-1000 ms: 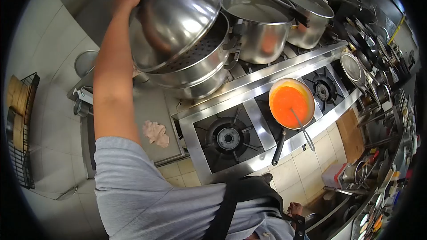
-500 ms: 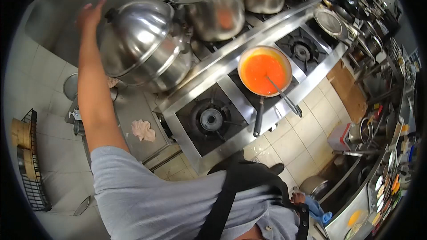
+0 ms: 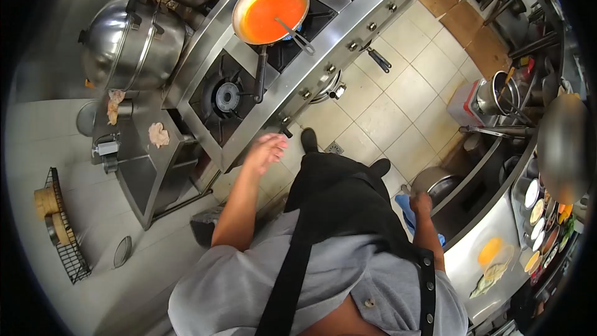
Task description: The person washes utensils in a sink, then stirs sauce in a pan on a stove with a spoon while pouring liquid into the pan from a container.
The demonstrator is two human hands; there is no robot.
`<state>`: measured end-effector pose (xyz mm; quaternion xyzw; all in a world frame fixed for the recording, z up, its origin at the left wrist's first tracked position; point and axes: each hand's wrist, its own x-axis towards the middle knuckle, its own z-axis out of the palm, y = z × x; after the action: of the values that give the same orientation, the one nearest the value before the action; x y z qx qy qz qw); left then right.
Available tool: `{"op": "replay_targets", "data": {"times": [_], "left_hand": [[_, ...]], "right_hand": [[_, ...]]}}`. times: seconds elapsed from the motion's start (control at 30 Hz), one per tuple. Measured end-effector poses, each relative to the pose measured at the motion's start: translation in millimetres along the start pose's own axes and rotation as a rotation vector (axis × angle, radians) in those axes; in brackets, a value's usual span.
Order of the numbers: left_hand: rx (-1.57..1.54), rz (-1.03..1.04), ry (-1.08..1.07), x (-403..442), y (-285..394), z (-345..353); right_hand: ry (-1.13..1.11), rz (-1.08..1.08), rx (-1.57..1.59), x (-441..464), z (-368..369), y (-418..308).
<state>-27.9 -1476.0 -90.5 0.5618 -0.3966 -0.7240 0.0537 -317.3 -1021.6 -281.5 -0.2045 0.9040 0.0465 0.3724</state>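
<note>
My left hand [image 3: 267, 151] hangs in front of the stove's front edge, near a knob, its fingers loosely bent and apart with nothing in them. Down at my right side, my right hand [image 3: 421, 203] is closed around a blue cloth [image 3: 407, 213]. A frying pan of orange-red sauce [image 3: 273, 17] sits on a burner of the stove [image 3: 211, 140], a bit of blue flame showing beneath it. Its black handle [image 3: 260, 74] points towards me. A metal utensil [image 3: 295, 36] rests in the sauce, its handle over the rim.
A large domed steel pot [image 3: 121, 43] stands at the back left. Crumpled pale cloths [image 3: 158, 135] lie on the steel side table [image 3: 140, 162]. To the right are a counter [image 3: 463, 280] with several small food containers and a pot [image 3: 497, 93] on a red-and-white tin.
My left arm has come down from beside the domed pot to the stove's front edge. The view has shifted, showing more floor and my right hand with the blue cloth.
</note>
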Motion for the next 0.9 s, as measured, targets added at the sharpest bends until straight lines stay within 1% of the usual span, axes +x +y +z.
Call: {"op": "replay_targets", "data": {"times": [0.03,0.1,0.17,0.23,0.3,0.33,0.37,0.43,0.47,0.5,0.57,0.6,0.67,0.7,0.73,0.8,0.83,0.9], "left_hand": [[-0.094,-0.114,-0.119,23,-24,0],[-0.329,-0.172,-0.159,66,-60,10],[-0.348,-0.162,-0.078,109,-77,27],[-0.433,-0.183,0.068,145,-78,54],[-0.595,-0.130,0.101,190,-92,62],[-0.680,-0.130,0.154,208,-96,66],[-0.762,-0.126,0.201,229,-95,71],[-0.938,-0.100,0.299,263,-92,77],[-1.031,-0.080,0.348,278,-91,79],[-1.124,-0.061,0.398,290,-88,81],[-1.220,-0.062,0.448,308,-84,86],[-1.267,-0.059,0.471,316,-81,87],[-1.383,0.004,0.382,345,-98,72],[-1.436,0.033,0.334,351,-102,66],[-1.414,0.084,0.344,357,-105,60],[-1.367,0.179,0.351,363,-104,61],[-1.184,0.370,0.341,367,-112,61],[-1.288,0.320,0.377,359,-109,66]], "right_hand": [[-0.023,0.062,-0.216,-5,-4,4],[0.023,0.014,-0.386,25,77,76],[-0.313,0.038,-0.533,24,91,95],[-0.445,-0.034,-0.545,19,111,115],[-0.304,-0.319,-0.491,27,108,107],[-0.095,-0.558,-0.415,23,101,94],[-0.115,-0.597,-0.352,35,110,78],[-0.374,-0.450,-0.318,75,168,71],[-0.454,-0.435,-0.343,90,191,73],[-0.352,-0.349,-0.232,75,171,64],[-0.374,-0.396,-0.219,66,167,74],[-0.404,-0.437,-0.237,66,188,99],[-0.460,-0.483,-0.257,70,237,150],[-0.472,-0.509,-0.254,66,238,153],[-0.490,-0.516,-0.237,65,240,154],[-0.423,-0.565,-0.173,56,199,131],[-0.387,-0.586,-0.142,51,184,121],[-0.412,-0.548,-0.143,52,206,129]]}}
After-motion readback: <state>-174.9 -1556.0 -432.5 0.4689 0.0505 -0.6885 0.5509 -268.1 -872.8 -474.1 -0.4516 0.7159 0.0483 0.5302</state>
